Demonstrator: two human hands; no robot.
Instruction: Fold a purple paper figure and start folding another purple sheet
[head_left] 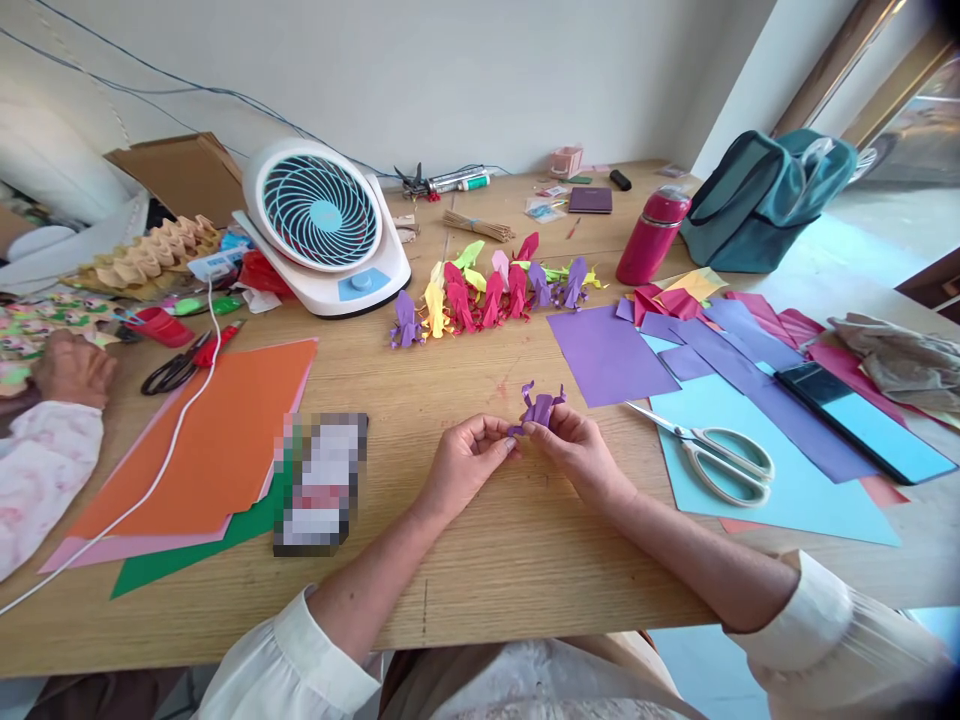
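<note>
A small folded purple paper figure (541,407) with curled legs is held over the middle of the table. My left hand (469,462) pinches its lower left part between thumb and finger. On its right side, my right hand (585,458) grips the body with the thumb in front. Beyond the hands stands a group of folded paper figures (491,298) in red, yellow, purple and green. To the right lie a purple sheet (611,355), light-blue paper (780,470) and open scissors (724,462) with pale handles.
A white fan (322,220) stands at the back left. Orange paper (217,430) and a pixelated, phone-like object (321,485) lie left. Another person's hand (75,370) rests at the far left. A red bottle (654,235), teal bag (765,200) and phone (862,420) are right.
</note>
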